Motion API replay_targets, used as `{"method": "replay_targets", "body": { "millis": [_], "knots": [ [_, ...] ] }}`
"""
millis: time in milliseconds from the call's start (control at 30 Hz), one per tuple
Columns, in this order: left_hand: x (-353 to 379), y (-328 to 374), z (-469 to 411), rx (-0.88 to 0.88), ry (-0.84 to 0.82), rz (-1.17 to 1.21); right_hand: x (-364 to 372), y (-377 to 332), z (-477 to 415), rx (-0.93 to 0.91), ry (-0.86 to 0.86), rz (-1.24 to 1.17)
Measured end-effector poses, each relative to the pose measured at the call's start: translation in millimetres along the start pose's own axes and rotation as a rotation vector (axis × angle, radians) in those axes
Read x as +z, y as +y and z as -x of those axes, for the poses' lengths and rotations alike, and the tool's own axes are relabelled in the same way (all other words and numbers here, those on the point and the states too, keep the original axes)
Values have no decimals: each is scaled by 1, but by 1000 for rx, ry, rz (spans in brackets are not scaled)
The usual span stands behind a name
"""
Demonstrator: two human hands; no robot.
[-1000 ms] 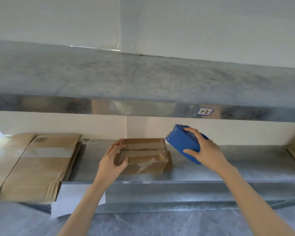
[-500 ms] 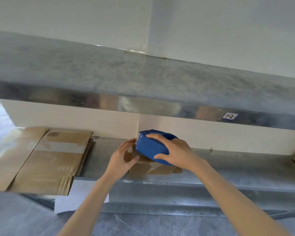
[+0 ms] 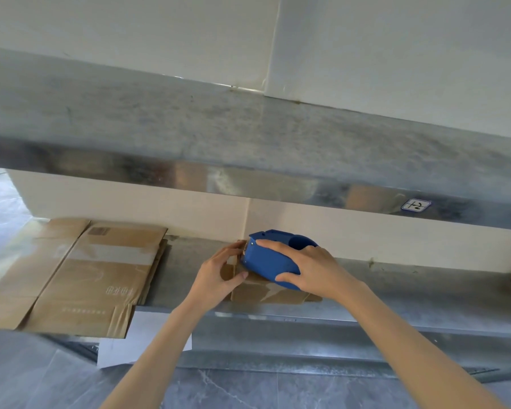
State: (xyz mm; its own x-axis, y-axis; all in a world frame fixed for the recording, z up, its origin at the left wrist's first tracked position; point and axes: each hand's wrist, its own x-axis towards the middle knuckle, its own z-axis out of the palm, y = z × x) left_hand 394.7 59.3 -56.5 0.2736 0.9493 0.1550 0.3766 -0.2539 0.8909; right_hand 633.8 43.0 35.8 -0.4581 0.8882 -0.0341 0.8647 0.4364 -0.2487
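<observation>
Tape dispenser (image 3: 270, 261) sits atop small box (image 3: 266, 293); flattened cartons (image 3: 80, 276) lie left.

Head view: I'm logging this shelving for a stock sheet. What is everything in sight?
small box: one, brown, middle of lower shelf
tape dispenser: one, blue, atop the small box
flattened cartons: a stack, brown, lower shelf, left
upper shelf: one, grey metal, above
label: one, white, upper shelf's front edge, right
white sheet: one, white, below the flattened cartons
left hand: one, grips the small box's left end
right hand: one, grips the tape dispenser
</observation>
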Motion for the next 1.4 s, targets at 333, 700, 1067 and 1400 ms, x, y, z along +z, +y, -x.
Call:
{"method": "replay_targets", "body": {
  "millis": [333, 700, 1067, 1400],
  "knots": [
    [-2, 2, -2, -27, -27, -20, -3, -5, -6, 9, -36, 28],
    [-3, 5, -2, -30, -27, -4, 4, -5, -1, 48, 42, 50],
    [-26, 15, -28, -101, -29, 143, 8, 1, 7, 2, 19, 64],
    [-21, 38, -52, -36, -224, 57, 10, 2, 11, -30, -30, 87]
  ]
}}
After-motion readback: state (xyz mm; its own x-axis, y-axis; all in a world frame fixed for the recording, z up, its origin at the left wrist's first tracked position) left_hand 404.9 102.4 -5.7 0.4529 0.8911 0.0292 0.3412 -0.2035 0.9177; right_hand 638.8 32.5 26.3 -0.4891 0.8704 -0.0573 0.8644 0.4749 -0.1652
